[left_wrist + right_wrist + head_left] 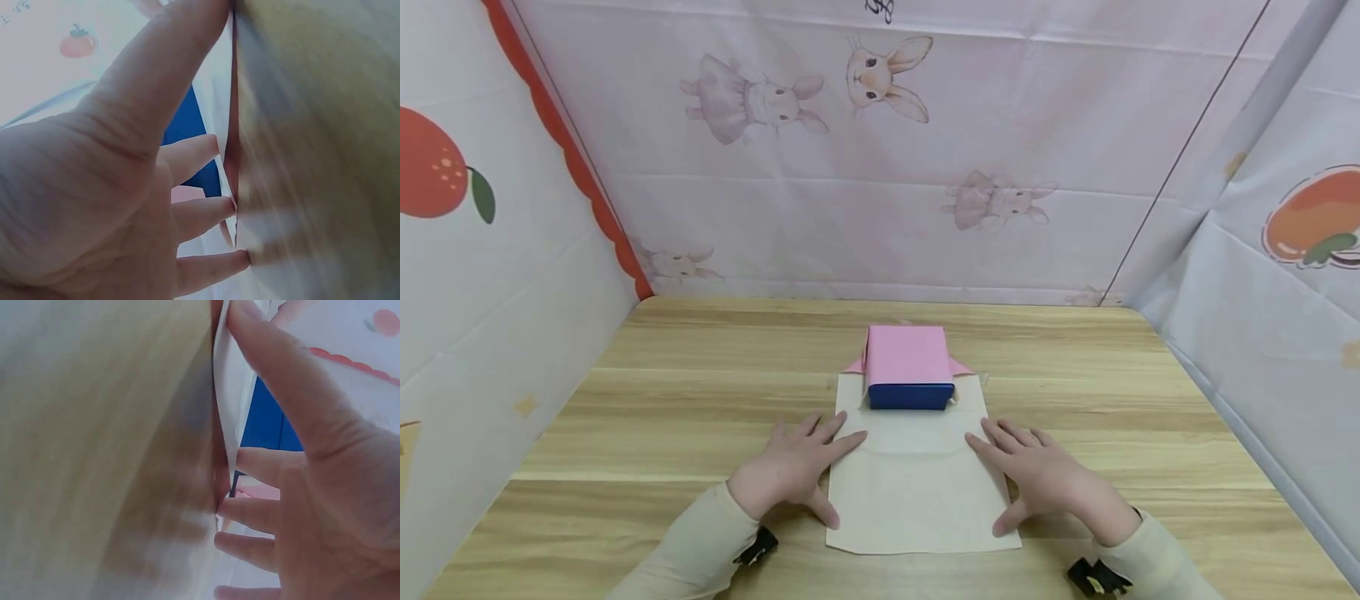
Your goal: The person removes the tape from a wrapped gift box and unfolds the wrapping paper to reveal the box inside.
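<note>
A cream sheet of paper (pixel 917 500) lies on the wooden table, its far part under a small box with a pink top (pixel 910 354) and a dark blue front (pixel 912 397). Pink paper corners stick out on both sides of the box. With fingers spread, my left hand (pixel 793 467) rests along the sheet's left edge, thumb and fingertips touching it. My right hand (pixel 1041 475) lies likewise on the right edge, fingers spread. In both wrist views the fingertips meet the paper's edge, and the blue box side (pixel 199 134) shows behind the fingers.
The wooden table (pixel 715 375) extends around the sheet on all sides. A pink cloth with rabbit prints (pixel 880 167) hangs behind it. White printed cloths stand at the left (pixel 497 275) and right (pixel 1262 333). Dark straps (pixel 756 546) sit at both wrists.
</note>
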### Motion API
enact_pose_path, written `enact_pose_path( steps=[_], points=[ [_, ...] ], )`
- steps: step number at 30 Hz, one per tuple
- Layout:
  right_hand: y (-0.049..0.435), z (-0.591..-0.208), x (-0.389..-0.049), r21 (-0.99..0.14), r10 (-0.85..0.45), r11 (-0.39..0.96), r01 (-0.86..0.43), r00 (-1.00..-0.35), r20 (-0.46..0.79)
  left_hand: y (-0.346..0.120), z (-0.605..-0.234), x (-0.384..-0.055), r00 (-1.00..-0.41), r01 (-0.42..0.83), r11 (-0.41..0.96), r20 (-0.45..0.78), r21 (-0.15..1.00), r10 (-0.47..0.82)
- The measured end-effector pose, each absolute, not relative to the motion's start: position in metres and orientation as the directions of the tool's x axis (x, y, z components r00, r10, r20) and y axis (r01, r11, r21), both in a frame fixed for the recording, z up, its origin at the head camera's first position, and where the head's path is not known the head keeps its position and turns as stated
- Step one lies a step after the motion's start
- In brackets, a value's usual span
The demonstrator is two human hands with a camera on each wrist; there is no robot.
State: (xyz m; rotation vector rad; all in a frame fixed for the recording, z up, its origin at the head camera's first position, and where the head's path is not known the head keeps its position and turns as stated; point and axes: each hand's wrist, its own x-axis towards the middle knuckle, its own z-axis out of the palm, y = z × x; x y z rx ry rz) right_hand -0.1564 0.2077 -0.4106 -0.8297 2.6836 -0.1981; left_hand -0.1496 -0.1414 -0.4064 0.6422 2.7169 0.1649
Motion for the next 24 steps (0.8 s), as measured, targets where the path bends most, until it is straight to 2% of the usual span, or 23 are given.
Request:
enact_pose_path(
  steps=[6,11,16,24],
  points=[
    [0.205,-0.410,-0.165,-0.194,-0.575,0.816,-0.544,-0.798,-0.181,-0.139,-0.401,-0.151,-0.839,0.406,0.897,-0.317,0.174,0.442],
    [0.200,-0.409,-0.176,-0.179,-0.580,0.810,-0.558,-0.807,-0.112,-0.134,-0.400,-0.160,-0.865,0.406,0.898,-0.244,0.170,0.438],
    [0.193,-0.410,-0.186,-0.177,-0.600,0.794,-0.581,-0.796,-0.080,-0.126,-0.401,-0.172,-0.872,0.434,0.893,-0.195,0.119,0.450],
    [0.184,-0.411,-0.195,-0.149,-0.639,0.764,-0.628,-0.768,-0.035,-0.118,-0.398,-0.182,-0.880,0.421,0.903,-0.203,0.088,0.430]
  ],
)
